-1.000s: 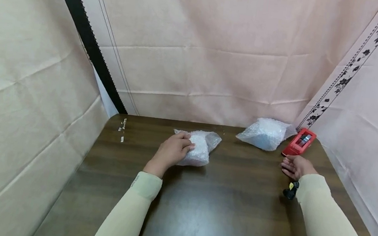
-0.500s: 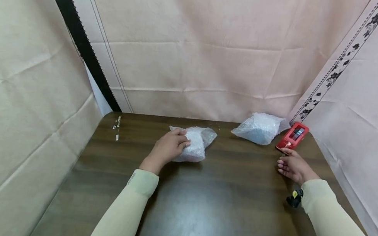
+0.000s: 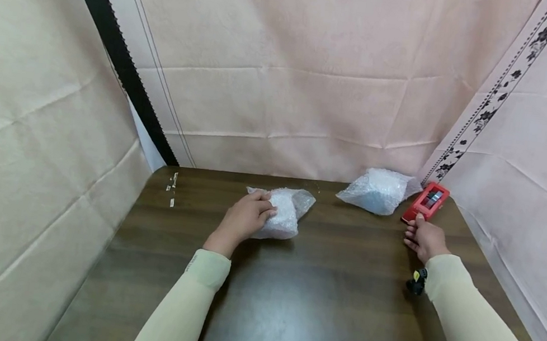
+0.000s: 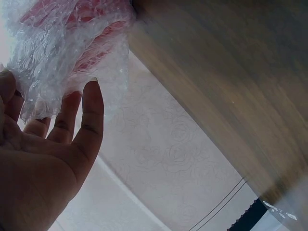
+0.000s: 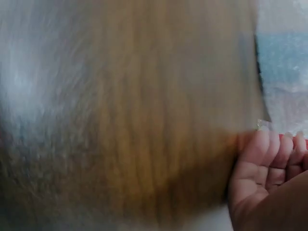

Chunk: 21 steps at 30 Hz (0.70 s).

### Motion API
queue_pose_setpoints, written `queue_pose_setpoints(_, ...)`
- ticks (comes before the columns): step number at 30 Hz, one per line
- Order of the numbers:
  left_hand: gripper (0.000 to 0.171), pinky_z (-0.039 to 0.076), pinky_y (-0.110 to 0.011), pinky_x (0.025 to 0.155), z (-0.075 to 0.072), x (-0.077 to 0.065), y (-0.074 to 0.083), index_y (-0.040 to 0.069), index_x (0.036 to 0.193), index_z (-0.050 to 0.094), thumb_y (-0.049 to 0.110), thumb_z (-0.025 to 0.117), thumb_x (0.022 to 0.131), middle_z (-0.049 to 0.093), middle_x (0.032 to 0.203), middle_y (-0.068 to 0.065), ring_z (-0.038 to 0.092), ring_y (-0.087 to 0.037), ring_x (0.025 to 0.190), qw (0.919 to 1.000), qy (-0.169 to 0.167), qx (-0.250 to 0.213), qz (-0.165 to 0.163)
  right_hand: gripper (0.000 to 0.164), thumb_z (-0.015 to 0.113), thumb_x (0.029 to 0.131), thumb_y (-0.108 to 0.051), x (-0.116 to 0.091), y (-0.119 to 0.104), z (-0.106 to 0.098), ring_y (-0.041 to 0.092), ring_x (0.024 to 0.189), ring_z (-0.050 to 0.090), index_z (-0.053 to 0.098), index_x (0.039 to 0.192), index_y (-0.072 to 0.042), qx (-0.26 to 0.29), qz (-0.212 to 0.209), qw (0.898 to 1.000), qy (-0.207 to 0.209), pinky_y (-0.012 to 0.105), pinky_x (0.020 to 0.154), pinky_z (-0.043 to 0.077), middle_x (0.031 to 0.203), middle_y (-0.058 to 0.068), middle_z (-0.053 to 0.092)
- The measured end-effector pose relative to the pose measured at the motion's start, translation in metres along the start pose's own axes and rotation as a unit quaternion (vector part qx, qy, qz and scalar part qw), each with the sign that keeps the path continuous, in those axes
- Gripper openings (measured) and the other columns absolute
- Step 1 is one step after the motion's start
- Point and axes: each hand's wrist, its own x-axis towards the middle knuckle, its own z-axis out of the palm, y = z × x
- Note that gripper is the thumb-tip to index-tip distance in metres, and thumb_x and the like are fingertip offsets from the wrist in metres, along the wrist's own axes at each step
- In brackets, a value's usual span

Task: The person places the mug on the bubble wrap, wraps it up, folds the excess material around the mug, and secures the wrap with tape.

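Note:
My left hand (image 3: 243, 217) holds the left edge of a bubble-wrapped parcel (image 3: 286, 214) on the table. In the left wrist view, its thumb and bent fingers lie on both sides of the clear wrap (image 4: 45, 72), and something pink-red shows through. At the right, my right hand (image 3: 425, 238) grips the near end of a red tape dispenser (image 3: 427, 202), its thumb over the top. The right wrist view is blurred, showing my right hand's (image 5: 269, 173) curled fingers, a small clear glint at one fingertip and a sliver of red behind them.
A second bubble-wrapped parcel (image 3: 379, 193), bluish inside, lies left of the dispenser near the table's back edge. Small white scraps (image 3: 173, 188) are on the far left of the wooden table (image 3: 289, 296). Pale cloth (image 3: 311, 107) hangs behind and along both sides.
My right thumb has come onto the dispenser's near end. The dispenser and both parcels stay in place, and my left hand keeps its hold. The head view has shifted slightly.

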Motion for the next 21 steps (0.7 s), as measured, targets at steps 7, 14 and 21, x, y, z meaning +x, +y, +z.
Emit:
queue_pose_setpoints(7, 0.036, 0.057, -0.056, 0.122, -0.002, -0.002, 0.001, 0.018, 0.142, 0.082, 0.039, 0.069, 0.115, 0.062, 0.17, -0.002, 0.06, -0.032, 0.157, 0.9999, 0.01, -0.014, -0.003, 0.042, 0.042, 0.121, -0.052, 0.014, 0.005, 0.002, 0.01, 0.098, 0.063, 0.063, 0.127, -0.016, -0.045, -0.037, 0.997, 0.053, 0.024, 0.081, 0.068, 0.107, -0.006, 0.063)
queue_pose_setpoints(14, 0.037, 0.057, -0.056, 0.123, -0.005, -0.004, -0.001, 0.018, 0.142, 0.082, 0.039, 0.069, 0.115, 0.061, 0.171, -0.002, 0.059, -0.032, 0.158, 0.9999, 0.012, -0.007, -0.006, 0.042, 0.039, 0.123, -0.047, 0.016, 0.002, 0.006, 0.012, 0.107, 0.061, 0.062, 0.135, -0.014, -0.061, -0.036, 0.996, 0.047, 0.025, 0.082, 0.069, 0.117, -0.003, 0.06)
queue_pose_setpoints(21, 0.036, 0.057, -0.057, 0.122, -0.004, -0.006, -0.003, 0.017, 0.141, 0.082, 0.038, 0.069, 0.114, 0.061, 0.17, -0.003, 0.06, -0.032, 0.157, 0.9999, 0.012, -0.007, -0.008, 0.037, 0.042, 0.122, -0.045, 0.017, 0.004, 0.006, 0.012, 0.108, 0.061, 0.062, 0.131, -0.015, -0.05, -0.021, 0.998, 0.036, 0.026, 0.083, 0.07, 0.114, -0.006, 0.061)
